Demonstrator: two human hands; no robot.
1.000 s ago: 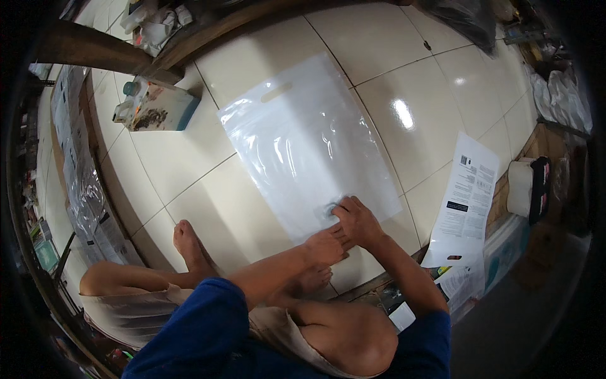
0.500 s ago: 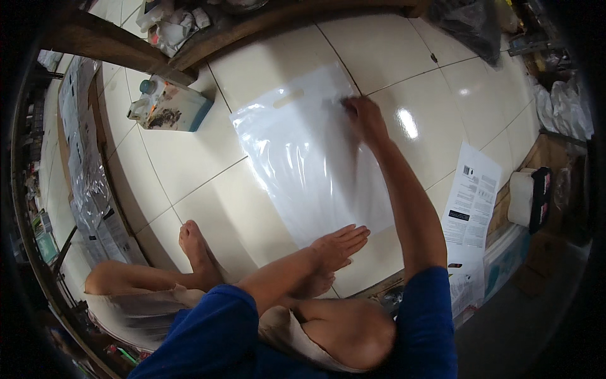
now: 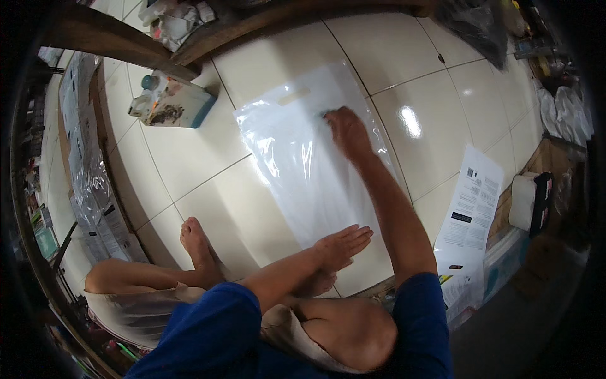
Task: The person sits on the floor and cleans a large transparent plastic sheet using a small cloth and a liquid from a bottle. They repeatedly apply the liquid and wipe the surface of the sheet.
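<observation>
A white plastic bag (image 3: pixel 287 145) with a cut-out handle slot lies flat on the tiled floor in front of me, its surface glossy and slightly wrinkled. My left hand (image 3: pixel 341 246) rests flat at the bag's near edge, fingers stretched out. Over the upper right part of the bag is my right hand (image 3: pixel 346 131), its fingers closed and pressed down towards the plastic. A small dark patch shows at its fingertips; what it is, I cannot make out.
A stained jug with a blue cap (image 3: pixel 173 101) stands left of the bag. Printed sheets (image 3: pixel 468 211) lie at the right. Along the left runs a plastic-wrapped strip (image 3: pixel 88 164). A wooden beam (image 3: pixel 271 28) crosses the far side.
My right hand has moved left and a little nearer across the bag, still closed. My left hand stays in place at the near edge.
</observation>
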